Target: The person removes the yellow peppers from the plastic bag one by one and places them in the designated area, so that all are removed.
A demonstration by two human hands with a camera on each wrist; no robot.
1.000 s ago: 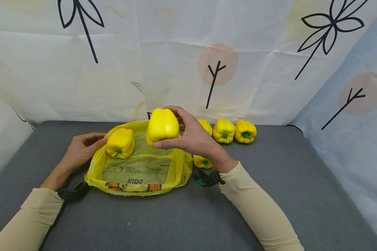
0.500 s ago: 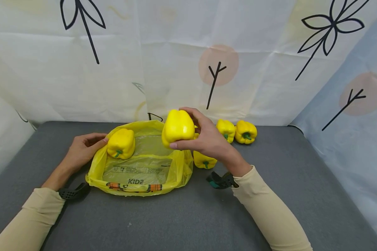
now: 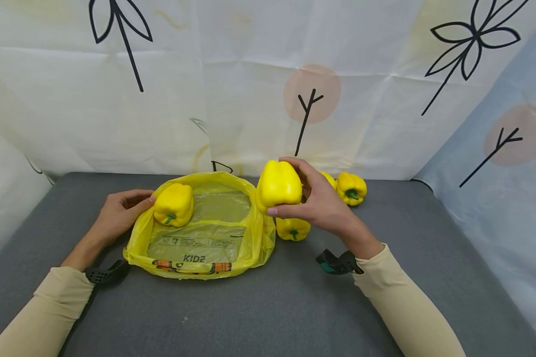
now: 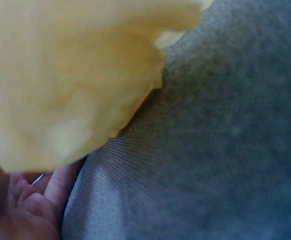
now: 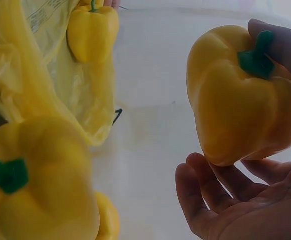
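While the right hand (image 3: pixel 321 203) wraps its fingers around a yellow pepper (image 3: pixel 278 186) and holds it up in the air, the pepper sits just past the right edge of the yellow bag (image 3: pixel 205 238), above the gray tabletop (image 3: pixel 268 307). From the right wrist view, the held pepper's green stem (image 5: pixel 255 57) points up and touches a finger. The left hand (image 3: pixel 116 213) rests at the left side of the bag, and its fingers are bent and touching the bag's rim; I cannot tell if it really pinches the plastic. One pepper in the bag (image 3: pixel 174 204) lies right next to that hand, near the back left corner. The bag lies open and flat with the word KIDS on it. Another pepper (image 3: pixel 293 229) sits on the tabletop just under the right hand. Two more peppers are behind the hand, one half hidden (image 3: pixel 328 178) and one in plain sight (image 3: pixel 351 188), near the white curtain (image 3: pixel 232 89).
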